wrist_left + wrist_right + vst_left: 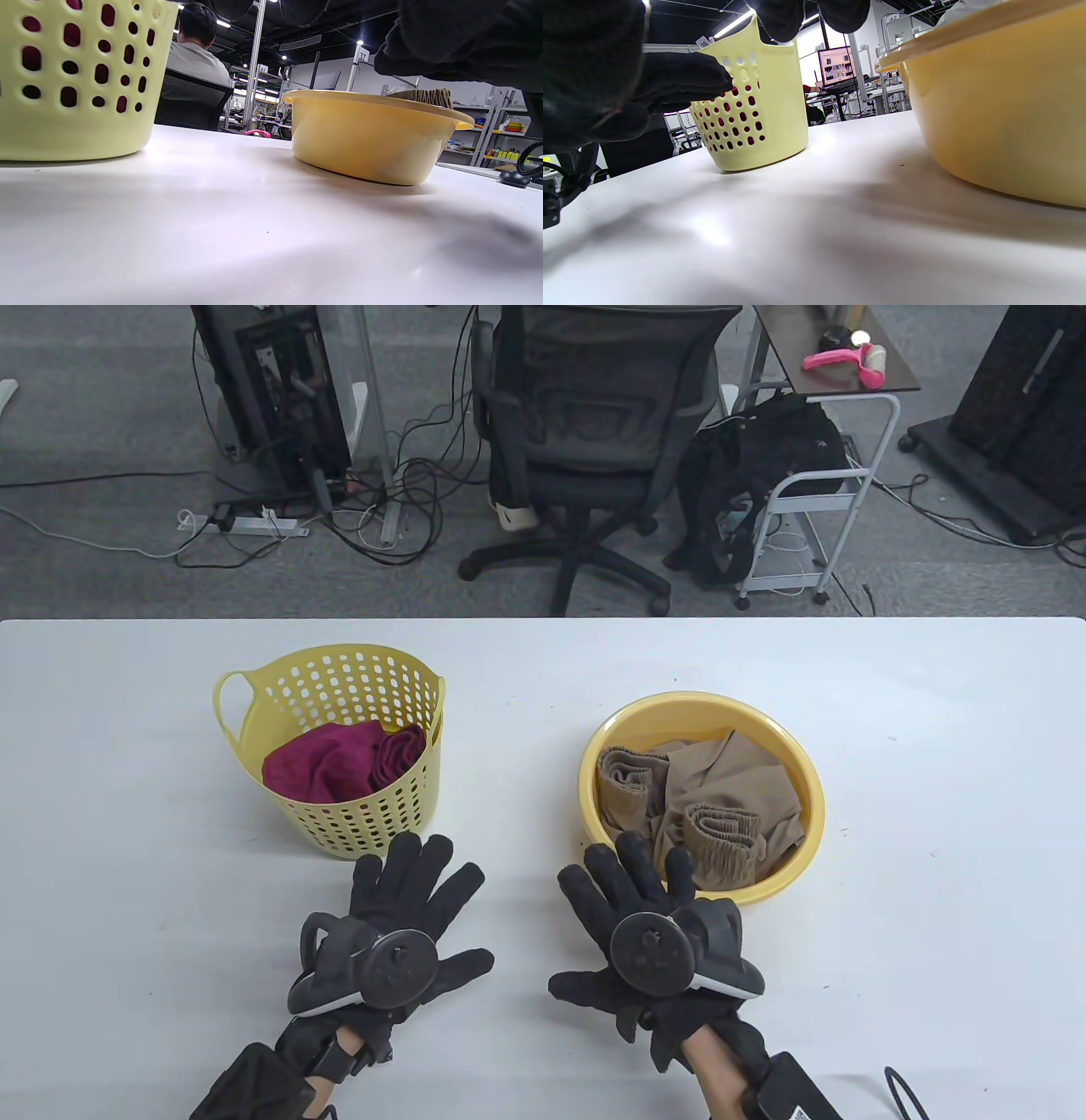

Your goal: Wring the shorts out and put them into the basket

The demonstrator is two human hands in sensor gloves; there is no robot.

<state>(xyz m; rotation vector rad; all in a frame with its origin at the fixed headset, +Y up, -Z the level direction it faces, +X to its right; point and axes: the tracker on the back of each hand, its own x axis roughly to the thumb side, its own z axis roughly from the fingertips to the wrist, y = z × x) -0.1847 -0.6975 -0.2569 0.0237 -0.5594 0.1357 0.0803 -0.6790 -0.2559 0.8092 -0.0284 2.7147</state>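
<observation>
Progress: nothing wrung yet, by my reading; your tan shorts [713, 797] lie bunched in the yellow basin [810, 780], untouched.
Remaining: you have to lift, wring and move them to the perforated basket [373, 814], well apart to the left.
Left hand [399, 933]: fingers spread flat, holding nothing, just before the basket.
Right hand [653, 942]: fingers spread, tips at the basin's near rim; contact cannot be told.
Count: one basket, one basin, one tan garment, one maroon cloth [339, 763] already in the basket, two hands.
</observation>
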